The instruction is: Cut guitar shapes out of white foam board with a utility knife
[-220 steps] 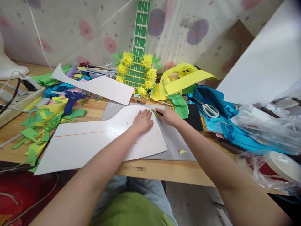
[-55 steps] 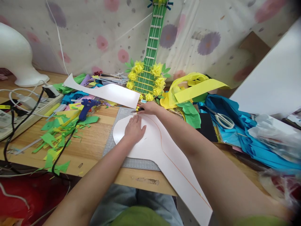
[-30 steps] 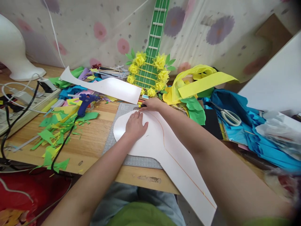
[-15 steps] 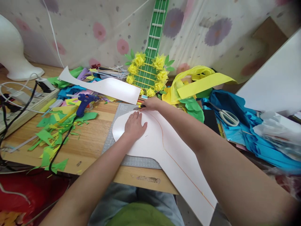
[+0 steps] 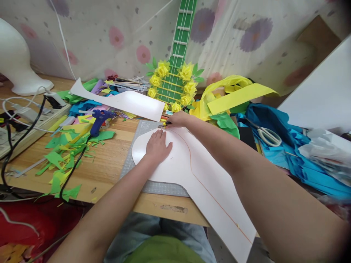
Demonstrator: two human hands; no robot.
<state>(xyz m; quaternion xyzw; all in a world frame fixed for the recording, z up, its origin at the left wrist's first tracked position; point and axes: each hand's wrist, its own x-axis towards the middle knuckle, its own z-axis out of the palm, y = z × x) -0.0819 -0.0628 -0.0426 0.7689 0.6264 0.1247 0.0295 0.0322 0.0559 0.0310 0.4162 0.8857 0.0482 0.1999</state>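
Note:
A white board [image 5: 175, 164] with an orange curved line lies over a grey cutting mat [image 5: 161, 187], its narrow end reaching past the table's front edge. My left hand [image 5: 158, 146] rests flat on the board's rounded end, fingers extended. At the board's far edge my right hand [image 5: 177, 119] grips a yellow and black utility knife [image 5: 163, 124], its blade pointing left near the board. Part of the knife's handle is hidden in my fingers. The board's rounded left side follows a cut curve.
Behind stands a green paper guitar [image 5: 175, 82] with yellow flowers. A white offcut [image 5: 126, 104] and a blue glue gun [image 5: 99, 120] lie left, near green scraps [image 5: 56, 159] and a power strip [image 5: 33, 128]. Scissors [image 5: 269, 136] lie right on blue paper [image 5: 309, 171].
The whole view has shifted slightly. My right hand and the knife have barely moved along the far edge; my left hand stays put on the board.

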